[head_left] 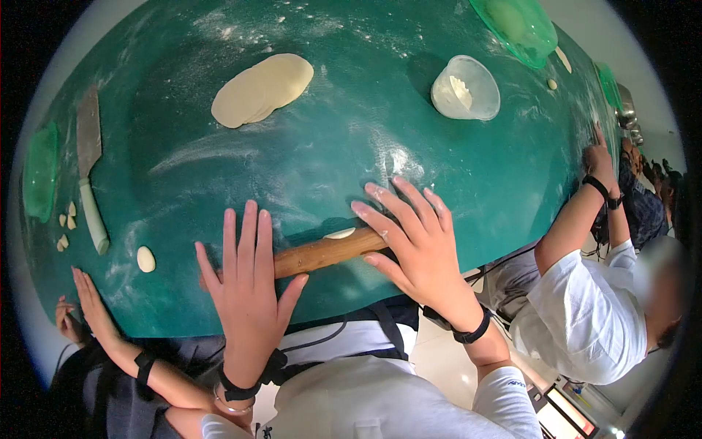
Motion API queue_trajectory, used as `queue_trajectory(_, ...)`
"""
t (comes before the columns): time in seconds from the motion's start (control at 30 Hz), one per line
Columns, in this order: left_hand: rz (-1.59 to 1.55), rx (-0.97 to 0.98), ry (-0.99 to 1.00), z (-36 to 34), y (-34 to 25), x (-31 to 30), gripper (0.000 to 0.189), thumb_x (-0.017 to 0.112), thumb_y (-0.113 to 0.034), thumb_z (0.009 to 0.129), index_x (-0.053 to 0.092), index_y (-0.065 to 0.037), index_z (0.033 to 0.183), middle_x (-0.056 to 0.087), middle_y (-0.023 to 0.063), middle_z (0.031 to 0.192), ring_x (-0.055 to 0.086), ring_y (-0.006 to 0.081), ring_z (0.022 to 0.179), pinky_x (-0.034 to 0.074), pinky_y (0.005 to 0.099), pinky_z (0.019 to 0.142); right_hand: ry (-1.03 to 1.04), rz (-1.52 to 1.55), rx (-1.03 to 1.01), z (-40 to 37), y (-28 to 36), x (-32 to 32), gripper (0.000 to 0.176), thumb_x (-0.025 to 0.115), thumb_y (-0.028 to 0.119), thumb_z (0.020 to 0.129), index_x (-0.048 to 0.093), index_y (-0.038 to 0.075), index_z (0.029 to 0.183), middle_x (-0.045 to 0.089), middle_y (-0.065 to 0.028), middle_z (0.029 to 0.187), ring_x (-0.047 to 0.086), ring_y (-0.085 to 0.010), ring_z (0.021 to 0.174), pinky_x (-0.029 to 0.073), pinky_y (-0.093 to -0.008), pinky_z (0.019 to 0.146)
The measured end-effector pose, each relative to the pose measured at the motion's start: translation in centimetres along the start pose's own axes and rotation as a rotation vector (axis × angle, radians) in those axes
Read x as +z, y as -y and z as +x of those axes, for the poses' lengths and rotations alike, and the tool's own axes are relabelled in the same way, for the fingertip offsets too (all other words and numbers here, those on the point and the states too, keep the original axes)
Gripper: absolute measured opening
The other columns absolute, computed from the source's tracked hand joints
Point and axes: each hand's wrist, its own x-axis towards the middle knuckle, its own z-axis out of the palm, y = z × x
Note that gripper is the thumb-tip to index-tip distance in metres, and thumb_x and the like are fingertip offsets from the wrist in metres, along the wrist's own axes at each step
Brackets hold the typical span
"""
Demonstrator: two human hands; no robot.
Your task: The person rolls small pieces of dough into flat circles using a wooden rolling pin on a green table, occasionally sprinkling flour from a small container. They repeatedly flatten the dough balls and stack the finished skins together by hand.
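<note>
A wooden rolling pin (322,254) lies near the table edge closest to me. My left hand (252,285) rests flat over its left part with the fingers stretched out. Over the right end, my right hand (418,241) is spread, palm down, with flour on its fingertips. A small pale dough piece (340,233) shows just beyond the pin, between my hands; the rest of it is hidden by the pin. Farther out lies an overlapping stack of thin round dough wrappers (263,89). Left of my left hand sits a dough ball (146,259).
A cleaver (89,139) with a pale handle lies at left, near small dough pieces (67,223) and a green tray (41,172). A flour cup (466,88) and a green container (518,31) stand at upper right. Other people's hands (95,307) (601,161) are on both sides.
</note>
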Motion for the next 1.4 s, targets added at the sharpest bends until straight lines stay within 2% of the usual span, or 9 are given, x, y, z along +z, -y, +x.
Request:
queue_trajectory(0.17,-0.113,0.037,0.021,-0.4,-1.4,-0.6,0.064,0.068,-0.035,0.087,0.051,-0.009,0.143,0.043,0.0127,0.152,0.034,0.0347,0.145,0.013,0.0672,0.113,-0.137,0.038,-0.002,-1.8,0.1,1.7,0.049,0.075,0.035,0.08,0.062,0.017,0.124,0.056,-0.003,0.133,0.05,-0.0229,0.125,0.034,-0.0442,0.106)
queue_trajectory(0.3,-0.461,0.207,-0.03,1.3,-2.9,0.3,0.047,0.073,-0.017,0.084,0.059,-0.008,0.128,0.053,0.012,0.135,0.049,0.0341,0.127,0.029,0.0573,0.109,-0.232,-0.029,-0.056,-2.7,0.0,2.6,0.046,0.077,0.037,0.078,0.065,0.017,0.118,0.062,0.0003,0.12,0.056,-0.0179,0.113,0.036,-0.0404,0.102)
queue_trajectory(0.33,-0.535,0.254,-0.073,2.1,-3.4,0.2,0.037,0.072,-0.013,0.084,0.061,-0.007,0.119,0.059,0.0108,0.117,0.056,0.0326,0.11,0.038,0.0487,0.099,-0.253,-0.041,-0.07,-2.8,-0.1,2.8,0.046,0.077,0.037,0.078,0.065,0.018,0.117,0.063,0.0012,0.118,0.057,-0.0167,0.111,0.036,-0.0396,0.101)
queue_trajectory(0.53,-0.684,0.204,-0.002,3.3,-3.7,0.2,0.019,0.073,-0.013,0.084,0.063,-0.004,0.097,0.059,0.008,0.084,0.058,0.028,0.081,0.043,0.0402,0.075,-0.37,-0.104,-0.131,-3.5,-0.3,3.4,0.045,0.079,0.038,0.077,0.068,0.022,0.117,0.064,0.0061,0.113,0.059,-0.0125,0.107,0.037,-0.0367,0.099)
queue_trajectory(0.83,-0.718,0.207,-0.052,3.5,-3.6,-0.4,0.02,0.076,-0.013,0.082,0.06,-0.005,0.089,0.059,0.008,0.08,0.058,0.0298,0.071,0.044,0.0387,0.068,-0.396,-0.107,-0.131,-3.6,-0.3,3.6,0.044,0.08,0.038,0.077,0.07,0.023,0.117,0.065,0.0078,0.111,0.06,-0.0111,0.105,0.036,-0.0363,0.099)
queue_trajectory(1.03,-0.736,-0.005,-0.064,3.4,-3.0,-1.1,0.016,0.073,-0.006,0.085,0.058,-0.003,0.089,0.061,0.0119,0.081,0.061,0.0322,0.071,0.048,0.0362,0.065,-0.407,-0.108,-0.152,-3.6,-0.3,3.4,0.043,0.08,0.038,0.077,0.07,0.023,0.117,0.065,0.0079,0.111,0.059,-0.0112,0.104,0.036,-0.0363,0.1)
queue_trajectory(1.17,-0.46,-0.108,-0.39,5.3,-1.5,-2.5,0.015,0.072,-0.004,0.086,0.057,-0.001,0.088,0.059,0.0126,0.078,0.06,0.0288,0.069,0.048,0.0333,0.064,-0.419,-0.119,-0.181,-3.8,-0.4,3.4,0.043,0.08,0.037,0.078,0.07,0.024,0.117,0.065,0.0076,0.111,0.059,-0.0109,0.105,0.036,-0.0362,0.1)
queue_trajectory(1.37,-0.6,-0.045,-0.164,5.7,-1.2,-2.4,0.018,0.074,-0.005,0.083,0.059,-0.001,0.093,0.06,0.0125,0.089,0.062,0.0287,0.082,0.05,0.0351,0.075,-0.417,-0.096,-0.174,-3.7,-0.4,3.5,0.042,0.08,0.036,0.078,0.07,0.024,0.117,0.065,0.0077,0.11,0.06,-0.011,0.103,0.036,-0.0361,0.099)
queue_trajectory(1.4,-0.451,0.043,-0.275,5.8,-0.5,-2.0,0.026,0.074,-0.003,0.08,0.061,-0.001,0.102,0.06,0.014,0.103,0.06,0.031,0.099,0.047,0.0384,0.088,-0.42,-0.089,-0.175,-3.7,-0.4,3.6,0.042,0.08,0.036,0.078,0.07,0.024,0.116,0.065,0.0078,0.11,0.06,-0.011,0.103,0.036,-0.036,0.099)
